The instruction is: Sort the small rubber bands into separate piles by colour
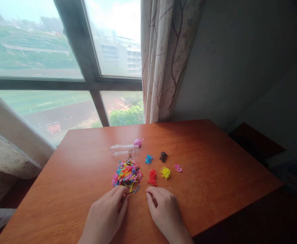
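A mixed heap of small coloured loops (128, 173), which look like rubber bands, lies on the wooden table. At its near edge is my left hand (107, 210), thumb and forefinger pinched on a thin dark band (131, 192). A loose blue band (136, 189) lies just past those fingertips. My right hand (165, 206) has its fingers curled together, close in front of a red pile (152, 178); anything inside the pinch is hidden. Sorted by colour to the right are a yellow pile (166, 173), a blue pile (148, 159), a black pile (163, 156) and a few pink bands (178, 168).
Behind the heap a clear plastic bottle (123, 149) lies on its side, its pink cap (138, 142) with a loop at the neck end. The brown table (214, 189) meets a window (92, 81) and curtain (161, 61) at the back.
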`<state>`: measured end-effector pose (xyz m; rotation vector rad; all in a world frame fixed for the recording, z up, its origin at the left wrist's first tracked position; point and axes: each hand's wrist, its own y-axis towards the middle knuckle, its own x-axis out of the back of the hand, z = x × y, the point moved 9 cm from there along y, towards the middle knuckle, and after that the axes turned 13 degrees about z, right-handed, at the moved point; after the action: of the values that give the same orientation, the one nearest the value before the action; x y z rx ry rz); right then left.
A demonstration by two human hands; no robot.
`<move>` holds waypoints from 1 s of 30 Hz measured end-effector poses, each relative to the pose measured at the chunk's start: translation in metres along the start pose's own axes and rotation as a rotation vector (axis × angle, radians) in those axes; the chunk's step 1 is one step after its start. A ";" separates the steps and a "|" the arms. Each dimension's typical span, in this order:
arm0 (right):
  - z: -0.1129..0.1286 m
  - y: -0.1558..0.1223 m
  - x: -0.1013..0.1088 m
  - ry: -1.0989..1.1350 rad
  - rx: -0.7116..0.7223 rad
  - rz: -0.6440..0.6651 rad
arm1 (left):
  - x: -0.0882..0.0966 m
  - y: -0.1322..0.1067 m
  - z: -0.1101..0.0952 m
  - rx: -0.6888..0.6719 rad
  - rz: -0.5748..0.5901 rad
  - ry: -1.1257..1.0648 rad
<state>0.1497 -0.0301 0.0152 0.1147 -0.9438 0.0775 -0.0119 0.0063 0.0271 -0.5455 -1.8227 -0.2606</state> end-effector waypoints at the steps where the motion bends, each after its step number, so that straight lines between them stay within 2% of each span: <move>1: 0.000 0.000 0.000 0.001 -0.001 0.002 | 0.002 0.000 0.002 0.005 -0.009 0.001; 5: 0.001 0.000 0.001 0.012 -0.002 0.001 | 0.009 -0.001 0.003 -0.005 -0.046 0.008; 10: 0.001 0.000 0.002 0.005 -0.006 0.007 | 0.024 0.010 -0.014 -0.072 -0.049 0.030; 13: 0.002 0.000 0.003 -0.009 -0.001 0.004 | 0.039 0.034 -0.034 -0.111 -0.006 0.086; 16: 0.002 0.001 0.004 -0.003 -0.003 -0.003 | 0.049 0.068 -0.059 -0.165 0.085 0.127; 18: 0.001 0.001 0.004 0.016 -0.006 -0.003 | 0.054 0.093 -0.074 -0.196 0.097 0.131; 21: 0.001 0.000 0.004 0.035 -0.002 -0.011 | 0.047 0.126 -0.092 -0.243 0.136 0.138; 24: 0.002 -0.001 0.003 0.046 0.005 -0.017 | 0.029 0.151 -0.099 -0.254 0.202 0.156; 30: 0.002 -0.001 0.001 0.025 -0.001 -0.001 | -0.003 0.171 -0.095 -0.245 0.338 0.194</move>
<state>0.1485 -0.0309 0.0169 0.1134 -0.9186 0.0777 0.1522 0.1115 0.0384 -0.9545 -1.4910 -0.2959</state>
